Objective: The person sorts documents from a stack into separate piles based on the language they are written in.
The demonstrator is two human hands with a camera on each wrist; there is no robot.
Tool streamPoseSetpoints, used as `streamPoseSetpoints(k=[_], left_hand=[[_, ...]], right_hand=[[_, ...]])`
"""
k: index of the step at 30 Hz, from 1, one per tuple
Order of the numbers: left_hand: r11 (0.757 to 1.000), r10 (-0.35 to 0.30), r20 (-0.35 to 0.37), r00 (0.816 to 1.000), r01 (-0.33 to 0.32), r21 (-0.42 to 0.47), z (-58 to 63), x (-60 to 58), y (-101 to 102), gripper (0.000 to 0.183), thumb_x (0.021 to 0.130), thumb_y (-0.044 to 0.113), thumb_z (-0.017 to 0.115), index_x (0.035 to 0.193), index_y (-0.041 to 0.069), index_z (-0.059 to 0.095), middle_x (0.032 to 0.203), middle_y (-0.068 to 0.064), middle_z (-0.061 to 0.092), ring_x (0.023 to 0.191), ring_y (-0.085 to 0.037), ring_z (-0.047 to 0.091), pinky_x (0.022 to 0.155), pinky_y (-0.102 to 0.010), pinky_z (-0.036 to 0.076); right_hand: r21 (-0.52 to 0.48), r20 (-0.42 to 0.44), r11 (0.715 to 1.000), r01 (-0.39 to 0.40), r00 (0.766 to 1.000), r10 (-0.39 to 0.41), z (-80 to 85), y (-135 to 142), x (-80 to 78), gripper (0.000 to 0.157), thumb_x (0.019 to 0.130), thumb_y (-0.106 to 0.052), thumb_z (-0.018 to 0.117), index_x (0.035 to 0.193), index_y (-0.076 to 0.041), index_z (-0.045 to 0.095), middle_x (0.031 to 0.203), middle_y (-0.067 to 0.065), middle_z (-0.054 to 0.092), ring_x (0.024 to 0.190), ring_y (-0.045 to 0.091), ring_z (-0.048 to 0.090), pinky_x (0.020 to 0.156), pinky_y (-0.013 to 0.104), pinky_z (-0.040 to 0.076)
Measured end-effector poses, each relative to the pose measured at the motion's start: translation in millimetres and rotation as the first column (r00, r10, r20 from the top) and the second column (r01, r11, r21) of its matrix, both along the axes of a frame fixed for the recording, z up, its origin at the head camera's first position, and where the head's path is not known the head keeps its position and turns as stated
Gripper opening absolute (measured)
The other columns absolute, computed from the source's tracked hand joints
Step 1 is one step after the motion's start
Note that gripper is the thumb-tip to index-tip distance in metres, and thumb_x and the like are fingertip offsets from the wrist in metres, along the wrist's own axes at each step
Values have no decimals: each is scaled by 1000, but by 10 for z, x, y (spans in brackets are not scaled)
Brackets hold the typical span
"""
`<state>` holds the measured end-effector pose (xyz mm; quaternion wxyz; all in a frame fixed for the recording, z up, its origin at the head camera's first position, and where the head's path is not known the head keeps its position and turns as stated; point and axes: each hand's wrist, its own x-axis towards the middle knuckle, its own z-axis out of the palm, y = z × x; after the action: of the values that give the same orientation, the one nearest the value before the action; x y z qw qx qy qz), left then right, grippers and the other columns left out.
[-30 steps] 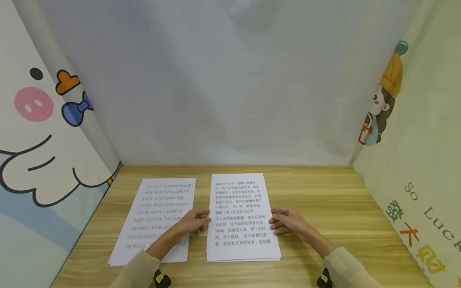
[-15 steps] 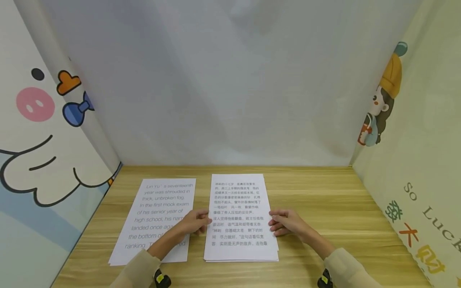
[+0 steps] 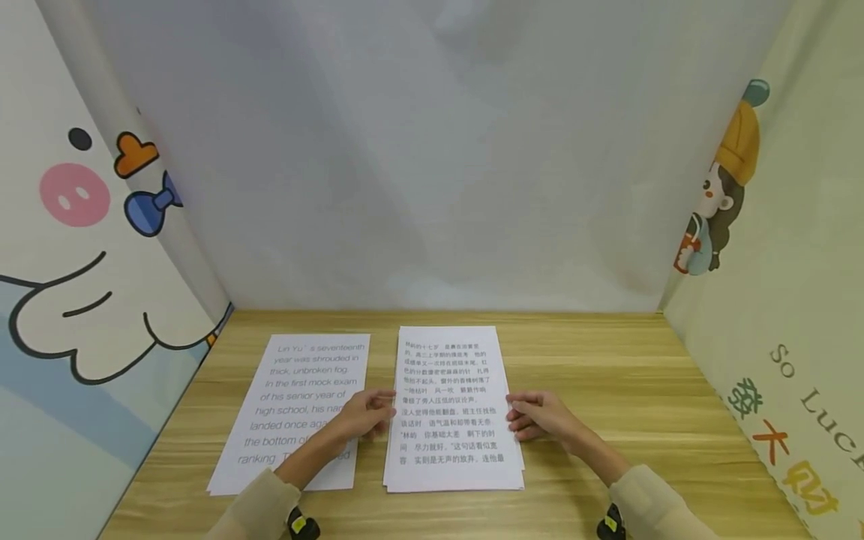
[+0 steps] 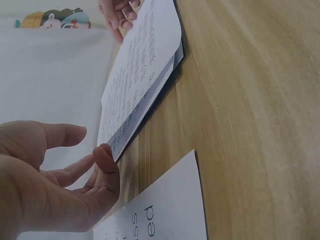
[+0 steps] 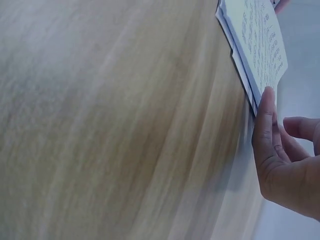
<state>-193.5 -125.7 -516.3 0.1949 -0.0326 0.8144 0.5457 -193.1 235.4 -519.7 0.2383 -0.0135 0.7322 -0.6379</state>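
Observation:
A stack of paper sheets [image 3: 452, 409] printed with Chinese text lies in the middle of the table, its sheets not quite flush at the lower edge. At its left side is my left hand [image 3: 364, 414], fingertips against the paper edge; in the left wrist view the thumb stands apart from the bent fingers. My right hand [image 3: 543, 418] touches the opposite edge with extended fingers, and its thumb [image 5: 300, 127] is clear of the paper in the right wrist view. Neither hand pinches a sheet. Partly under my left forearm lie other sheets [image 3: 290, 405] printed with English text.
The wood-grain table [image 3: 607, 375] extends to the right of the stack. A pale grey backdrop [image 3: 418, 150] rises behind it. Printed side panels stand left and right, one with a cartoon bird [image 3: 74, 300], one with a cartoon figure [image 3: 722, 195].
The lower part of the stack's upper sheets has shifted slightly left. Both hands remain at its sides almost unmoved. The head view has turned a little.

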Motion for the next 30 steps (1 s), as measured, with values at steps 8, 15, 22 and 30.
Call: streamPoseSetpoints(k=[8, 15, 22, 30], left_hand=[[996, 47, -6, 999, -46, 78, -47, -12, 59, 44, 92, 4, 67, 135, 0, 56, 112, -17, 71, 83, -20, 71, 73, -34, 63], [990, 72, 5, 997, -72, 124, -114, 3, 99, 43, 89, -4, 67, 130, -3, 55, 102, -17, 73, 75, -18, 70, 69, -34, 64], [986, 71, -5, 997, -69, 151, -137, 16, 97, 47, 87, -6, 69, 131, -5, 53, 105, -19, 72, 73, -17, 71, 69, -33, 64], [989, 79, -29, 996, -75, 130, -147, 22, 112, 54, 86, -6, 70, 137, -4, 53, 106, -17, 71, 74, -16, 71, 70, -33, 64]], right_hand=[[27, -20, 999, 41, 999, -40, 39, 8, 29, 47, 105, -15, 54, 140, 16, 49, 98, 5, 69, 79, 8, 69, 69, 22, 62], [84, -66, 991, 106, 993, -101, -3, 4, 31, 45, 103, -18, 60, 136, 13, 55, 109, 13, 72, 87, 11, 68, 72, 22, 60], [9, -45, 992, 127, 991, -127, -70, -16, 11, 49, 101, -15, 63, 139, 15, 51, 120, 19, 71, 95, 14, 72, 78, 27, 63], [-23, -13, 994, 109, 994, -109, -85, -25, -12, 53, 98, -11, 65, 141, 15, 47, 106, 10, 78, 86, 13, 75, 70, 25, 63]])
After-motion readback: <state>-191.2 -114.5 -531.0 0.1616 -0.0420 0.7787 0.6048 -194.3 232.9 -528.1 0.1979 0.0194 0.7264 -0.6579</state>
